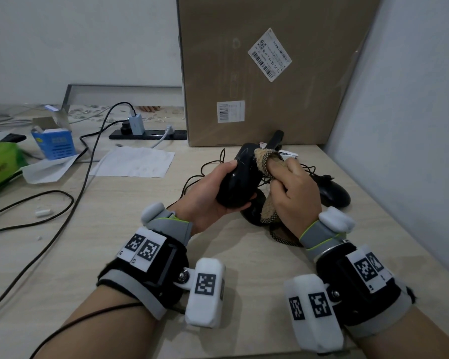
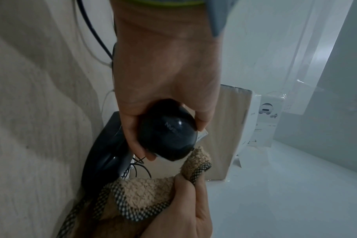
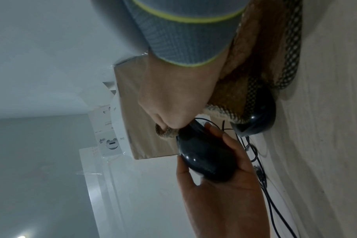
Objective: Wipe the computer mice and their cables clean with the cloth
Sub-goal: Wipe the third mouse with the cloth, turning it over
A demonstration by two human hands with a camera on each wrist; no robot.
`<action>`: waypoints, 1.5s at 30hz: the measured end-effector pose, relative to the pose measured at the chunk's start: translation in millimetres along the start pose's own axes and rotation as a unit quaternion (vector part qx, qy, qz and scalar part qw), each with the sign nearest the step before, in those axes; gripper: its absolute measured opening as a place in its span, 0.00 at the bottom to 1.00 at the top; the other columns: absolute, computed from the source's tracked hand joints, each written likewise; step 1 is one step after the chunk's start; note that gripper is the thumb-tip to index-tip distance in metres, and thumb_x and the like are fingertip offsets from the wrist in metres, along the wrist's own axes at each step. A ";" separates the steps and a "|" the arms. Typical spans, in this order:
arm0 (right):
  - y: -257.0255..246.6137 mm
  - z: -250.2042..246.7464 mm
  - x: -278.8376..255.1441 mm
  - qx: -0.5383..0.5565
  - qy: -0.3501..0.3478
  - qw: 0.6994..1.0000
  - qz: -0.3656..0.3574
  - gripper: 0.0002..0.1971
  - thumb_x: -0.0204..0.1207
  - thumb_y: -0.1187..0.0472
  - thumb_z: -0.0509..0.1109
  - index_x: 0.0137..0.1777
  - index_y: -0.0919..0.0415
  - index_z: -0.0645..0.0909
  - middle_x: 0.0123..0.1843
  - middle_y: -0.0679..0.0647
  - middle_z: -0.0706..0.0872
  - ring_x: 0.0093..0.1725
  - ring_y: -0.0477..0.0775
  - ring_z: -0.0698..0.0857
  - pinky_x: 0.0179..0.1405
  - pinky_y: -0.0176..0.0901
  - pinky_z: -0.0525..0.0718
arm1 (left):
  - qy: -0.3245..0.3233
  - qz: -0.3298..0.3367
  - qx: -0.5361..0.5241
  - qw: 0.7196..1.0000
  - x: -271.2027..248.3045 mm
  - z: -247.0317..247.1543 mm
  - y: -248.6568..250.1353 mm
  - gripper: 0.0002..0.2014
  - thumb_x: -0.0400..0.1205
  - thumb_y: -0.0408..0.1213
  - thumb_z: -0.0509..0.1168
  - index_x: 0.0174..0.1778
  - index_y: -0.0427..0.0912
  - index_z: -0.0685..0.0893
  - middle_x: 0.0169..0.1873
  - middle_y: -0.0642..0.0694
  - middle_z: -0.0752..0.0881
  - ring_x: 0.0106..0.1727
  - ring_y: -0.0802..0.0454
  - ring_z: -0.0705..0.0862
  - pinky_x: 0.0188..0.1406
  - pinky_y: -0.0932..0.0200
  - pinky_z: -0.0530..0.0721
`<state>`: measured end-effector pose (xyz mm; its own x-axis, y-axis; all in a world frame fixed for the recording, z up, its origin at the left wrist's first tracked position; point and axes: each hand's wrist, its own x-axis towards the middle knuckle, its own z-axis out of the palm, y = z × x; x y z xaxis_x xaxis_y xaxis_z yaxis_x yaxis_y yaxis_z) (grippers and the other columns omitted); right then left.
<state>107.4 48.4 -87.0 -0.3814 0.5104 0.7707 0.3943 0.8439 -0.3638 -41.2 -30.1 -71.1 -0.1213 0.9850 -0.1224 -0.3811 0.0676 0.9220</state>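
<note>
Now the left hand [image 1: 213, 195] cups a black mouse [image 1: 240, 177], long axis near-to-far; the right hand [image 1: 294, 195], just right, pinches the cloth [image 1: 266, 159] against its far end.

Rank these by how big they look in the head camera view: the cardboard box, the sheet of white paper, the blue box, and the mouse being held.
1. cardboard box
2. white paper
3. and 4. blue box and held mouse: they look alike; the mouse is nearer the camera, so no ranking.
</note>
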 end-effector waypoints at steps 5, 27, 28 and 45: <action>2.2 -0.7 0.9 -0.009 0.013 0.999 0.039 0.15 0.71 0.64 0.55 0.51 0.57 0.82 0.37 0.48 0.66 0.31 0.49 0.68 0.27 0.42 0.67 | -0.003 -0.002 0.010 1.000 -1.9 0.4 -0.1 0.22 0.85 0.49 0.56 0.66 0.38 0.80 0.58 0.35 0.85 0.54 0.42 0.86 0.53 0.51 0.86; 3.5 1.0 0.8 0.007 0.030 0.998 0.052 0.17 0.70 0.61 0.53 0.51 0.57 0.82 0.37 0.49 0.67 0.31 0.50 0.69 0.27 0.43 0.67 | -0.004 -0.008 0.003 1.000 -0.3 -0.1 -0.3 0.25 0.85 0.51 0.56 0.70 0.37 0.78 0.64 0.32 0.83 0.54 0.43 0.86 0.46 0.54 0.87; 3.2 1.1 0.8 0.011 0.031 0.998 0.046 0.17 0.70 0.61 0.53 0.51 0.58 0.82 0.37 0.49 0.67 0.31 0.50 0.69 0.27 0.43 0.68 | -0.005 -0.007 0.003 1.000 -0.4 -0.1 -0.1 0.25 0.85 0.51 0.55 0.70 0.37 0.77 0.64 0.32 0.83 0.54 0.43 0.86 0.46 0.54 0.87; 0.3 0.5 -0.2 0.008 0.014 1.000 0.025 0.18 0.70 0.63 0.55 0.54 0.57 0.83 0.36 0.49 0.68 0.32 0.51 0.70 0.26 0.46 0.70 | -0.006 -0.010 0.008 1.000 -0.6 0.9 -1.0 0.24 0.85 0.50 0.55 0.69 0.38 0.79 0.64 0.33 0.83 0.53 0.44 0.86 0.49 0.53 0.87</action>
<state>107.1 48.6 -87.5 -0.3387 0.5475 0.7651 0.3981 0.8203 -0.4108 -39.9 -30.7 -71.5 -0.1031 0.9853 -0.1363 -0.3692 0.0893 0.9251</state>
